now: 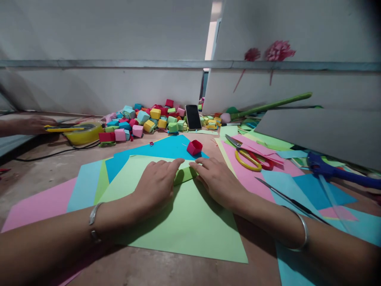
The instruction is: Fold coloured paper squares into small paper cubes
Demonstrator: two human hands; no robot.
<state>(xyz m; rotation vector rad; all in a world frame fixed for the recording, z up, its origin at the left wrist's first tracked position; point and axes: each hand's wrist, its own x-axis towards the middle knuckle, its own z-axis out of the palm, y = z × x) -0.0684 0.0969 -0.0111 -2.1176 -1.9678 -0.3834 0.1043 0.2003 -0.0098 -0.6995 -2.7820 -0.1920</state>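
Observation:
A sheet of light green paper (184, 226) lies in front of me, over other coloured sheets. My left hand (156, 182) rests on its upper part, fingers together and closed on a narrow, darker green folded strip of paper (186, 175). From the other side my right hand (218, 180) holds the strip's right end, thumb and fingertips close together. Whether the strip is part of the big sheet I cannot tell. Just beyond my fingertips stands a small red paper box (194, 147) with its top open, on a blue sheet (154, 149).
Several small coloured paper cubes (143, 117) are heaped at the back beside a phone (193, 117). To the right lie scissors (248, 159), a pointed black-handled tool (293, 200) and a blue glue gun (333, 169). At left, another person's hand (38, 124) is near a yellow tape roll (83, 134).

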